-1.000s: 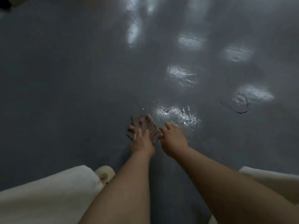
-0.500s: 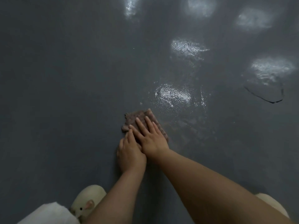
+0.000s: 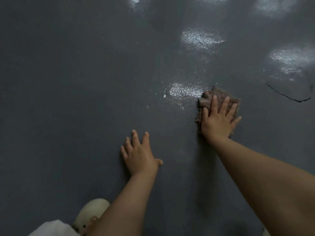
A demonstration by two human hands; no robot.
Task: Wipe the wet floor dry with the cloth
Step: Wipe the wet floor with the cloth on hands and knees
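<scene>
Moved rightward, cloth [image 3: 221, 99] lies under flat right hand [image 3: 217, 121], left hand [image 3: 139, 155] apart.

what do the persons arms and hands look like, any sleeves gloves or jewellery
Both arms are bare to the edge of the view, with no sleeves in sight. The left hand and right hand wear no gloves, and no rings, watch or bracelet show. Nails look short and unpainted.

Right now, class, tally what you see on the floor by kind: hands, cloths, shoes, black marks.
Hands: 2, left hand and right hand
Cloths: 1, brown cloth
Shoes: 1, cream shoe
Black marks: 1, black mark
Total: 5
</scene>
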